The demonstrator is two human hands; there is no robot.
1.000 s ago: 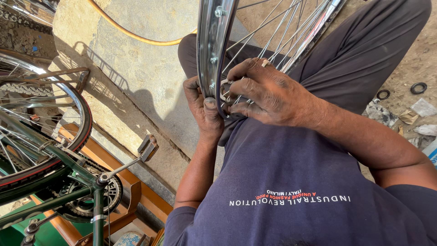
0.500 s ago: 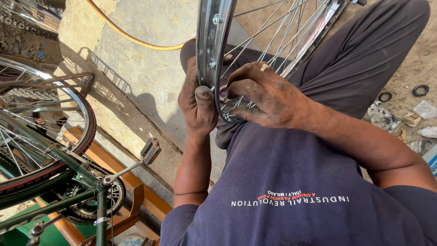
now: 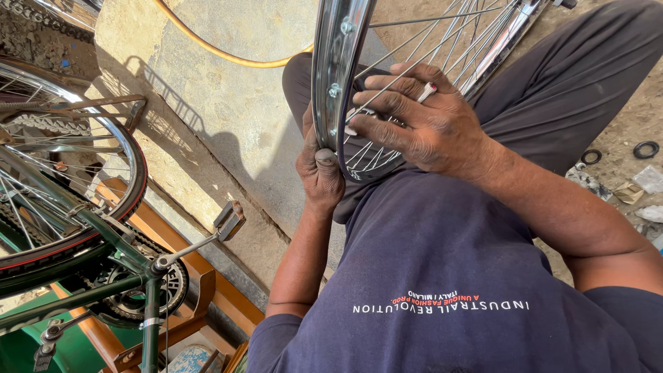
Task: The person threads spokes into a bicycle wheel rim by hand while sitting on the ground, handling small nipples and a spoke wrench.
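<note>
Head view: bare chrome wheel rim (image 3: pixel 336 83) upright over the lap, spokes (image 3: pixel 442 41) fanning right. Left hand (image 3: pixel 319 166) closed around the rim's lower edge, thumb on the outer face; right hand (image 3: pixel 421 124) pressed on the spokes, fingers curled among them. Probably light, stiff, slick; best held at the rim, spokes likely bendable. Green bicycle (image 3: pixel 90 276) at left.

Left hand (image 3: pixel 319 169) gripping chrome wheel rim (image 3: pixel 340 62), right hand (image 3: pixel 421 121) on spokes (image 3: pixel 442 41), green bicycle (image 3: pixel 76 235) beside
</note>
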